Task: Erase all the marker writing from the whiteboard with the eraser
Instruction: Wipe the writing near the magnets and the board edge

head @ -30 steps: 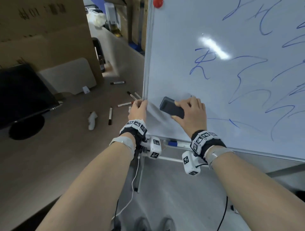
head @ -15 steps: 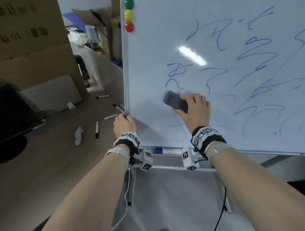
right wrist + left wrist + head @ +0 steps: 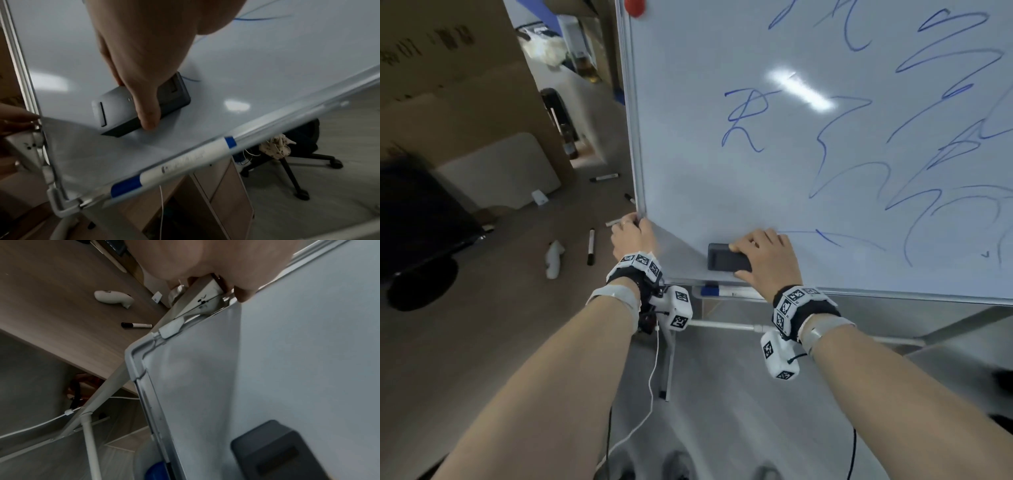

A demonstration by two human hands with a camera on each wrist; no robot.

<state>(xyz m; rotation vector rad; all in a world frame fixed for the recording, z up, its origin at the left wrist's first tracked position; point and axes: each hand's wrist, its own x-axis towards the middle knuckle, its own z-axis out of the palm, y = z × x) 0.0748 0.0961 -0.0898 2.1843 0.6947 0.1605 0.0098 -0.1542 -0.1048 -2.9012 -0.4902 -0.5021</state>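
A whiteboard (image 3: 722,188) on a stand fills the upper right of the head view, with blue marker writing (image 3: 743,120) across its middle and right. My right hand (image 3: 760,260) grips a dark grey eraser (image 3: 724,262) flat against the board near its bottom left corner. In the right wrist view my thumb lies across the eraser (image 3: 115,110), and a short blue stroke (image 3: 191,79) shows just beyond it. My left hand (image 3: 631,236) grips the board's left frame edge (image 3: 638,178) low down. The eraser's end (image 3: 273,452) shows in the left wrist view.
A blue-capped marker (image 3: 726,292) lies in the tray under the board. Several markers (image 3: 591,246) and a white controller (image 3: 554,262) lie on the brown desk to the left, beside a black monitor (image 3: 417,219). An office chair (image 3: 298,146) stands behind the board.
My right hand has slid the eraser down and left, from the board's middle to just above the bottom frame. My left hand keeps its hold on the left edge.
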